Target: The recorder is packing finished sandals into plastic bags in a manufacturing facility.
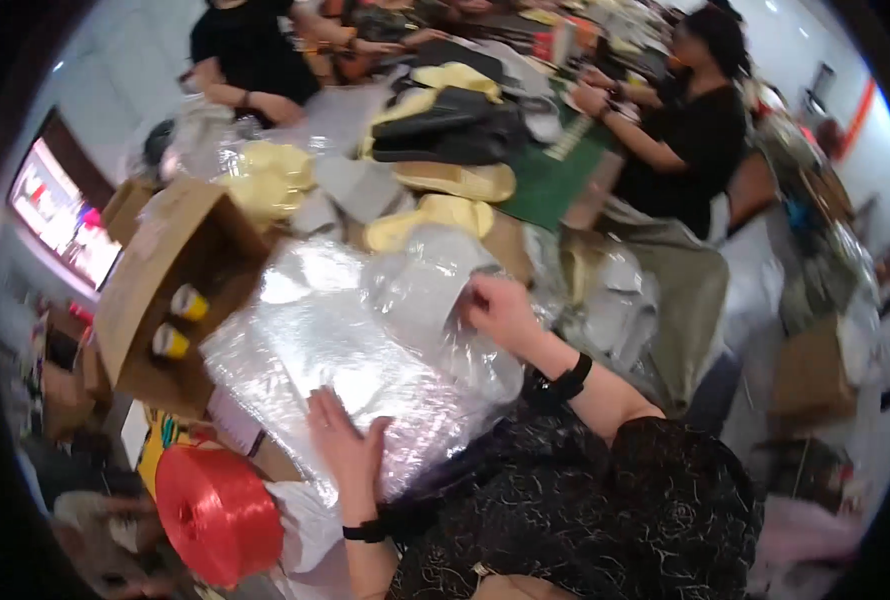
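My left hand (pixel 345 445) lies flat, fingers stretched, on a stack of shiny clear plastic bags (pixel 315 340). Up and to the right, my right hand (pixel 500 315) is closed, its fingers curled at the edge of a clear plastic bag (pixel 485 365). Inside that bag is something pale grey (pixel 420 285), probably slippers, blurred by the plastic. Just beyond it lie pale yellow slippers (pixel 435 220) and grey slippers (pixel 360 190).
An open cardboard box (pixel 130 310) with two yellow-and-white rolls stands left. Near it sits a roll of red plastic twine (pixel 220 515). Black slippers (pixel 450 125) are piled farther back, beside a green mat (pixel 555 180). Other people work around the table.
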The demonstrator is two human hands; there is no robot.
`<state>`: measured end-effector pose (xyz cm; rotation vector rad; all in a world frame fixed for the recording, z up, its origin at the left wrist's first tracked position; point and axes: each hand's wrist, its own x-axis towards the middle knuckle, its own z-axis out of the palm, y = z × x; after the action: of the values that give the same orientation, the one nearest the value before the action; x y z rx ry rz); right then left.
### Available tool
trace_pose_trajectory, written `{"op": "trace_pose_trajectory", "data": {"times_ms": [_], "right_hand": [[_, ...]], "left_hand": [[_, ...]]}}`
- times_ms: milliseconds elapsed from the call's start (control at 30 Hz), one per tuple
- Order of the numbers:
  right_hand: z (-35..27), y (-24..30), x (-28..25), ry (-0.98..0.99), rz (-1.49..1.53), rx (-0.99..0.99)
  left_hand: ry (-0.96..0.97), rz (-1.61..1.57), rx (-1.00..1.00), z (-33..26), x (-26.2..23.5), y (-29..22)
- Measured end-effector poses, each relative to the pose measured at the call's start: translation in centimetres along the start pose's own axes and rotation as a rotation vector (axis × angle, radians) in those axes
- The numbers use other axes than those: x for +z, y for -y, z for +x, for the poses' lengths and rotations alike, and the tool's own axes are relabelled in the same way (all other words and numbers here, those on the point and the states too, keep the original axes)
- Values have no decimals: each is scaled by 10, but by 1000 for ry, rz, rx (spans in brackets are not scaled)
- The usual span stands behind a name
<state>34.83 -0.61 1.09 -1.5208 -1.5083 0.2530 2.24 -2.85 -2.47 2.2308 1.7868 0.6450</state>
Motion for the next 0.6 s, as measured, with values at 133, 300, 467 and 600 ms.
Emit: {"op": "trace_pose_trajectory", "data": {"times_ms": [133, 300, 467, 600], "right_hand": [[-8, -70, -74, -564, 127, 191], [-55, -183, -140, -783, -435, 646], [-121, -293, -111, -187, -911, 1049], [-93, -325, -78, 116, -950, 786]], "left_hand": [[8, 4, 33, 11, 4, -5], [-49, 18, 100, 5, 10, -2], [-19, 37, 99, 2, 8, -4], [-28, 69, 99, 0, 7, 2]]}}
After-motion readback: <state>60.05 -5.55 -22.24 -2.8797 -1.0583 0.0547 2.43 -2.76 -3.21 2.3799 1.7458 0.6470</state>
